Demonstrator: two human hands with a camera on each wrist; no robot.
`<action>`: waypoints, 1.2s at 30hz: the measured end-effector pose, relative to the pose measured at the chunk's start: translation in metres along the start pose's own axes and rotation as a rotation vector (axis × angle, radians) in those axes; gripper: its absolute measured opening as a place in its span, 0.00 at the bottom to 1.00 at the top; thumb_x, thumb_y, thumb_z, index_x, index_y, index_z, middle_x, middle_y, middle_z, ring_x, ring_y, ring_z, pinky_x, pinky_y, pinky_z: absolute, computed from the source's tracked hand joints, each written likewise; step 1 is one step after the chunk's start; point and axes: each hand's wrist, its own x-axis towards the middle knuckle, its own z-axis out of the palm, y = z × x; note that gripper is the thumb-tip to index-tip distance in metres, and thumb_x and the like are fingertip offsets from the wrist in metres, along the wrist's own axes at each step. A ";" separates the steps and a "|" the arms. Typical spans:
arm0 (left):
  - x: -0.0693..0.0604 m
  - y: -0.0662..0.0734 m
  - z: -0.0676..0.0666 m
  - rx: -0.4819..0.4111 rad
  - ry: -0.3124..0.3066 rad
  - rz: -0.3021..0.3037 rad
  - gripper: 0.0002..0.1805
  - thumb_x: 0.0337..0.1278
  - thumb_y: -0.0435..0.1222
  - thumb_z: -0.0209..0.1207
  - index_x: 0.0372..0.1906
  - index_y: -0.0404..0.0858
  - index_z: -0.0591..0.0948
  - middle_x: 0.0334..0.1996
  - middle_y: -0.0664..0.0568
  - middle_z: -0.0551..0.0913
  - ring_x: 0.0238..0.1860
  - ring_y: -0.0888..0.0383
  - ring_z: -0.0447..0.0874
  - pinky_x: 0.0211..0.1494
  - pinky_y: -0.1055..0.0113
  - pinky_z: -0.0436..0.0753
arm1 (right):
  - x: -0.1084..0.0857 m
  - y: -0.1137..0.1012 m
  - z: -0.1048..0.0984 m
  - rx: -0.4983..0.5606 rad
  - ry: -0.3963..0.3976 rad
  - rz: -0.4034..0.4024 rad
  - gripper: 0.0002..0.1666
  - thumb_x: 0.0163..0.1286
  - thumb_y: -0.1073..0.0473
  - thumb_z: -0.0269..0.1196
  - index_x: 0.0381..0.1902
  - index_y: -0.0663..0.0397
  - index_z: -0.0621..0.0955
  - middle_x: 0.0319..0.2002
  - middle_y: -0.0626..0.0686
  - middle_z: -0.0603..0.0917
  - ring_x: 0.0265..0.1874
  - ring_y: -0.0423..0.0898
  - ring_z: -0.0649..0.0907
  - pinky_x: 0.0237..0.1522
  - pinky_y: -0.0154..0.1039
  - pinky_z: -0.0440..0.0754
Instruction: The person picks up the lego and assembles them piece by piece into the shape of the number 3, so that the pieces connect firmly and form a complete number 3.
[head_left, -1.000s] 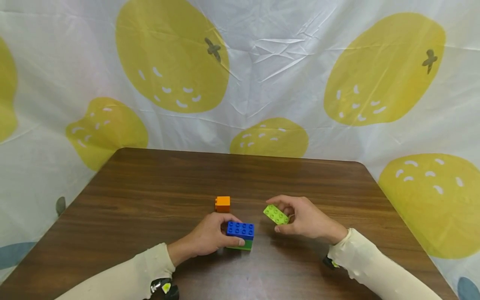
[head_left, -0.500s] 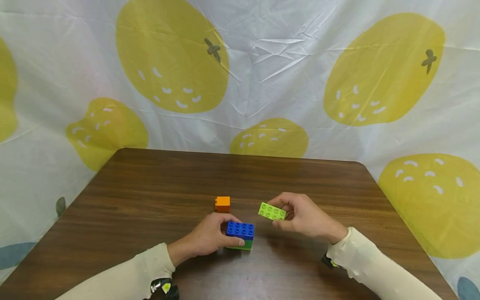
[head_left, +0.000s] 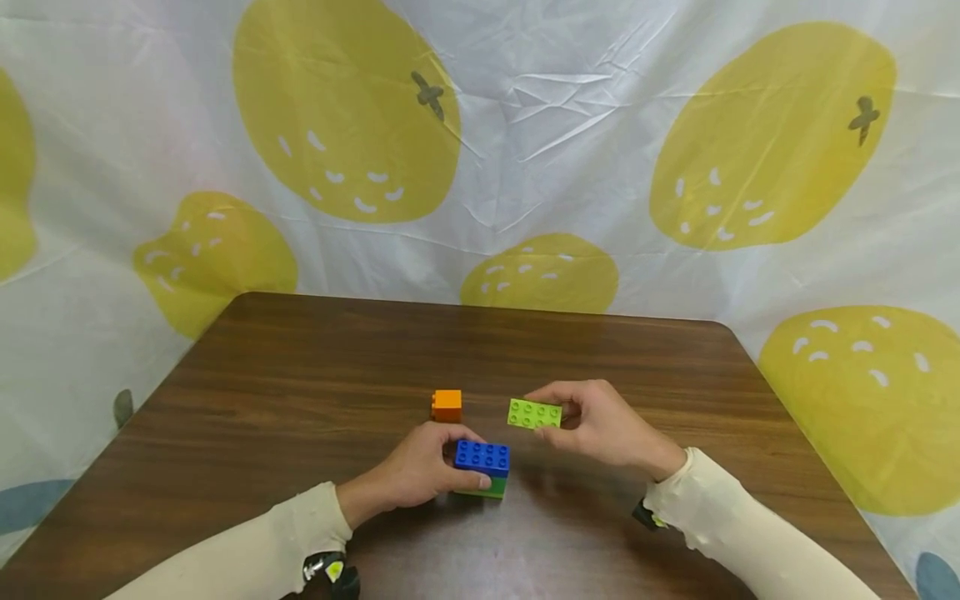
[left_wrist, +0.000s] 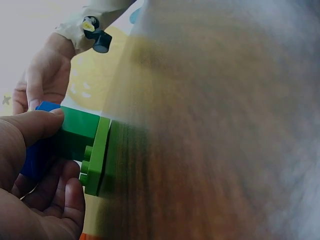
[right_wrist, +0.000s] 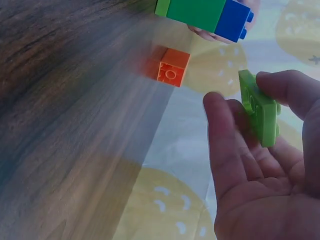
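My left hand (head_left: 420, 468) grips a small stack of toy building bricks standing on the table. A blue brick (head_left: 482, 457) tops it, a green brick (left_wrist: 79, 131) is under that, and a thin lime plate (left_wrist: 98, 165) forms the base, some of its studs showing in the left wrist view. Thumb and fingers of my right hand (head_left: 609, 429) pinch a thin lime brick (head_left: 535, 414), raised off the table with studs facing up. It is behind and right of the stack, apart from it. Its hollow underside shows in the right wrist view.
An orange brick (head_left: 447, 406) lies on its side behind my left hand, its hollow underside visible in the right wrist view (right_wrist: 170, 74). The brown wooden table (head_left: 337, 350) reaches back to a white curtain (head_left: 525, 167) printed with yellow fruit.
My right hand has moved left and slightly away, carrying the lime brick, which has turned from slanted to nearly level across the view. The left hand and the stack have stayed put.
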 end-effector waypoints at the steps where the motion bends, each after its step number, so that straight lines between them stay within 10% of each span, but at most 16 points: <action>1: 0.000 0.000 0.000 0.001 0.000 0.000 0.24 0.57 0.45 0.78 0.56 0.41 0.86 0.46 0.52 0.90 0.42 0.57 0.85 0.45 0.65 0.84 | 0.001 0.000 0.001 0.005 -0.007 0.001 0.22 0.66 0.59 0.76 0.57 0.44 0.86 0.42 0.45 0.91 0.27 0.39 0.85 0.33 0.36 0.87; 22: 0.000 -0.001 0.000 0.015 0.009 -0.003 0.25 0.57 0.45 0.78 0.56 0.40 0.86 0.47 0.52 0.89 0.42 0.57 0.85 0.46 0.66 0.85 | 0.037 0.022 0.038 -0.107 -0.080 -0.125 0.19 0.67 0.50 0.77 0.53 0.48 0.91 0.37 0.42 0.84 0.32 0.44 0.82 0.33 0.33 0.80; 36: 0.000 -0.001 0.000 0.006 0.001 0.001 0.24 0.57 0.45 0.78 0.56 0.40 0.86 0.48 0.51 0.89 0.43 0.56 0.85 0.47 0.66 0.85 | 0.051 0.022 0.044 -0.187 -0.079 0.094 0.15 0.57 0.51 0.82 0.40 0.48 0.91 0.32 0.43 0.89 0.30 0.38 0.82 0.34 0.33 0.83</action>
